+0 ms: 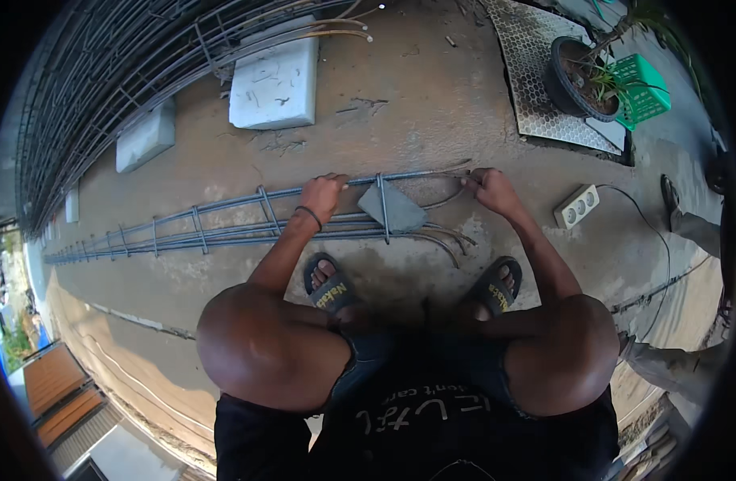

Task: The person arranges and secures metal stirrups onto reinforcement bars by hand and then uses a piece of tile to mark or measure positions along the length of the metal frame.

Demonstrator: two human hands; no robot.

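Observation:
A long rebar cage (195, 219) of steel bars and square stirrups lies on the concrete in front of my feet. My left hand (323, 197) is wrapped round its far top bar. Beneath the bars, near the right end, sits a grey block (400, 210), with a stirrup (382, 204) crossing over it. Several bar ends (452, 242) curve out past that stirrup. At the right end my right hand (494, 191) is closed, its fingers pinching the tip of a curved bar; the fingertips partly hide it.
Stacked rebar cages (135, 72) rest on white blocks (273, 80) at the far left. A potted plant (575, 78) stands on a patterned panel (536, 76), beside a green basket (642, 90). A power strip (577, 206) and its cord lie right. Another person's legs (693, 228) show at the right edge.

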